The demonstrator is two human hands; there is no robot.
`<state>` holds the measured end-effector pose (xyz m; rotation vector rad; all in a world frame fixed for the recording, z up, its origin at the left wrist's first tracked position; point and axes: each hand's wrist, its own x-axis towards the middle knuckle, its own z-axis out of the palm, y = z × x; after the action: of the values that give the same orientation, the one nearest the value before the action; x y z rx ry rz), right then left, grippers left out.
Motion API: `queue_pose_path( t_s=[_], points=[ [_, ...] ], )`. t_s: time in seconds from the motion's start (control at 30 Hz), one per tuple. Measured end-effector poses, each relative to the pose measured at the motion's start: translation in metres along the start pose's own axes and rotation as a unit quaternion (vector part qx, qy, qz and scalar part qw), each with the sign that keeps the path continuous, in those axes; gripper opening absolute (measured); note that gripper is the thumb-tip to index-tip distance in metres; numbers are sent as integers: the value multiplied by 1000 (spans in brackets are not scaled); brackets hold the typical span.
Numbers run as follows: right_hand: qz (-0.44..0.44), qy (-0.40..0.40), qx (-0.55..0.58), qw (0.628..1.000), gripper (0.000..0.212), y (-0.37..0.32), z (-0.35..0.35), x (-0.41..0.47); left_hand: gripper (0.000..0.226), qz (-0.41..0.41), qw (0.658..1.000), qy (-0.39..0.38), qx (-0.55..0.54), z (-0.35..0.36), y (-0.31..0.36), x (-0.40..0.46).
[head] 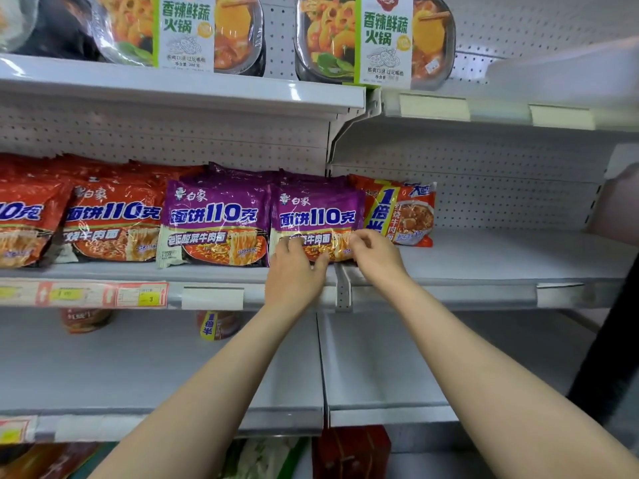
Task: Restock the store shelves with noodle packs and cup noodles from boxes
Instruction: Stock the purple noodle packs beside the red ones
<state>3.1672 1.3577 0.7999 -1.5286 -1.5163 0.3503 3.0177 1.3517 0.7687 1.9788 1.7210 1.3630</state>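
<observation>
The left hand [294,267] has its fingers curled onto the lower left part of a purple noodle pack [316,216], and the right hand [375,252] pinches the lower right edge of the same pack, so both hands are holding it. This pack stands upright at the front of the middle shelf [484,257], at the right end of the purple row, just above the joint between two shelf sections. More purple packs stand close behind it. Touching its left side is a second purple pack [214,226], also upright. Further left stand red noodle packs [114,223] in the same row. Just beside the held pack on the right, a little behind it, stands an orange noodle pack [404,212] with a yellow stripe. On the top shelf [207,88] there are hot pot bowls [373,39] with green and white sleeves. Under the middle shelf, two cup noodles [218,324] are partly visible at the back of the lower shelf [173,375]. A price label [141,294] with red border sits on the front rail of the middle shelf, at the left.
</observation>
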Motion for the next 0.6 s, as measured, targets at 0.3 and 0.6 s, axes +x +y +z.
queue_pose_path(
  t_s=[0.3,0.6],
  points=[
    [48,61,170,982,23,16,-24,-66,26,-89,932,79,-341,5,32,-64],
    [123,26,182,975,17,89,-27,-143,21,-203,904,25,-375,59,30,-147]
  ],
)
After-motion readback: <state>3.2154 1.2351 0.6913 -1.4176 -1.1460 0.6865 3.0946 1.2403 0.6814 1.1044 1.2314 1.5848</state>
